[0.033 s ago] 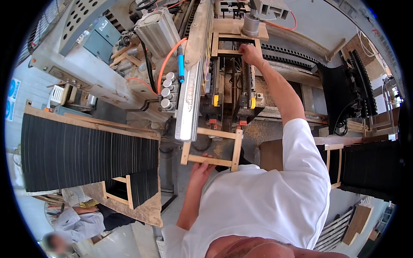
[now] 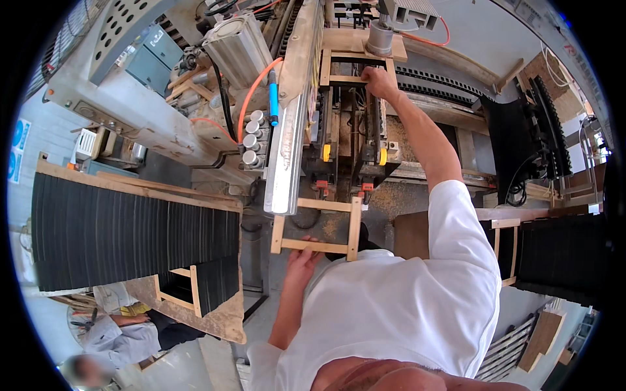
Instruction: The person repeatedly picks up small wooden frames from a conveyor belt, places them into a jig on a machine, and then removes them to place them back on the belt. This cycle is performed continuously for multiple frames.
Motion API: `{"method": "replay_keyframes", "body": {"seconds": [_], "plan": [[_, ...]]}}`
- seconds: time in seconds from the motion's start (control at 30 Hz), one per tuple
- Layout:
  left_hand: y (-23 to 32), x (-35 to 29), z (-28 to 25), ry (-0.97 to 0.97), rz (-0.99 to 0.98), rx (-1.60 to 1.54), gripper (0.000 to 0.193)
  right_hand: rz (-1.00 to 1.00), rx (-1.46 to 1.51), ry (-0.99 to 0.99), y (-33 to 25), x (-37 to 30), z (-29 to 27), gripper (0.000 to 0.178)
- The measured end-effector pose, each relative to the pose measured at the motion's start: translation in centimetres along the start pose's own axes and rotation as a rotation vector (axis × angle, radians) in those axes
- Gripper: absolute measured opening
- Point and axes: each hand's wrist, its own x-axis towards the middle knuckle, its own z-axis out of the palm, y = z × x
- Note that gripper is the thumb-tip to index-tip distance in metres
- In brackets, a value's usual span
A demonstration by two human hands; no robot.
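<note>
Two bare hands, each engaged with a frame of pale wood. Left hand point(image 2: 302, 262): fingers curled round the near rail of a four-sided wooden frame point(image 2: 332, 247), partly hidden by it; the frame is held just in front of the torso, beside the end of a long metal beam point(image 2: 285, 163). Right hand point(image 2: 380, 83): arm extended, fingers drawn together and pinching the near rail of a second wooden frame point(image 2: 347, 79) at its right end; this frame sits up in the machine, just before a metal cylinder point(image 2: 379, 43). Machine fittings: one blue pen-shaped part point(image 2: 273, 104) on the beam; one orange hose point(image 2: 242, 107); a row of silver round caps point(image 2: 250, 142); two yellow knobs point(image 2: 326, 152); two red blocks point(image 2: 321, 185) below them. Left: one long row of black slats point(image 2: 137, 228) on a wooden bench point(image 2: 226, 320), with a small wooden frame point(image 2: 195, 290) along its near side. Right: one dark stack point(image 2: 561, 254), pale wooden rails point(image 2: 514, 251) at its inner end. Lower left: one co-worker point(image 2: 124, 337) in a light top, well apart. Sawdust point(image 2: 394, 195) lies beneath the machine.
</note>
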Motion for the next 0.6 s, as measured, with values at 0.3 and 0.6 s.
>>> {"method": "replay_keyframes", "body": {"seconds": [0.3, 0.6], "plan": [[-1.5, -0.8, -1.4, 0.134, 0.14, -0.112, 0.03, -0.128, 0.12, -0.069, -1.5, 1.5, 0.7, 0.02], [-6.1, -0.9, -0.2, 0.359, 0.201, -0.118, 0.037, -0.195, 0.086, -0.21, -0.5, 1.1, 1.2, 0.043]]}}
